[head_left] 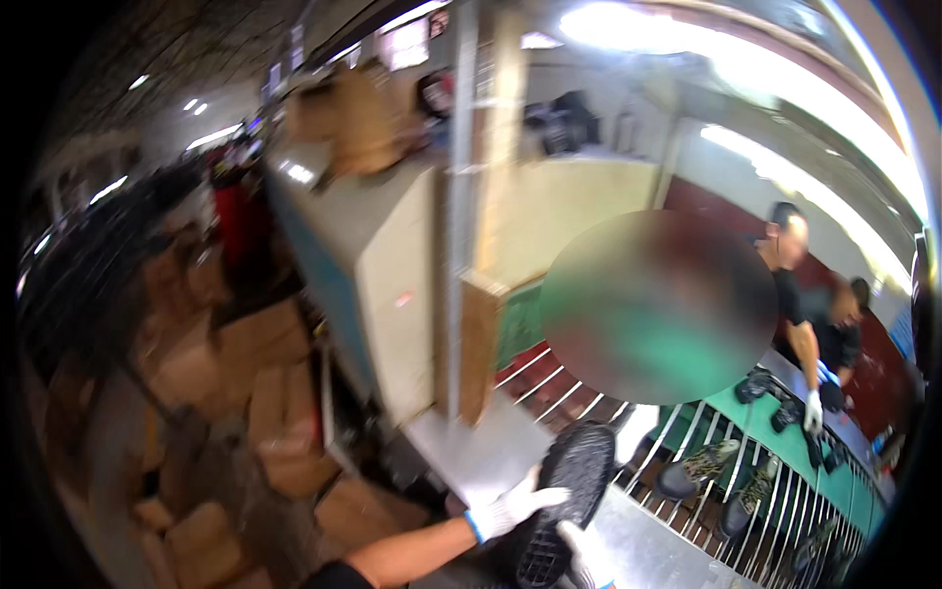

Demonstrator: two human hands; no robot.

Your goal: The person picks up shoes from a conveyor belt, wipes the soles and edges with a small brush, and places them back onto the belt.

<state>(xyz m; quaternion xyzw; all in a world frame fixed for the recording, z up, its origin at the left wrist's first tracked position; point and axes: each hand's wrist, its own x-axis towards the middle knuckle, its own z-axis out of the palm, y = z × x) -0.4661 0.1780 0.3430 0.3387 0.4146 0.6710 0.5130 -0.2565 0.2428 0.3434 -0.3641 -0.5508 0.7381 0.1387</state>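
A black shoe (pixel 577 473) is held with its treaded sole facing me, low in the middle of the head view. My left hand (pixel 518 507), in a white glove with a blue cuff, grips it from the left, with fingers lying over the edge of the sole. On the shoe's right side, near the heel end, my right hand (pixel 587 556) in a matching white glove is closed on it. Both hands hide parts of the shoe, and its upper is mostly out of sight. Below the shoe is a metal tabletop (pixel 653 538).
A rack of metal bars (pixel 706 432) at the right carries camouflage shoes (pixel 697 469). Beyond it, two people work at a green surface (pixel 731 404) with black shoes. A metal post (pixel 455 245) and a pale cabinet (pixel 397 294) stand ahead. Cardboard boxes (pixel 280 402) lie left. A blurred oval hides the centre right.
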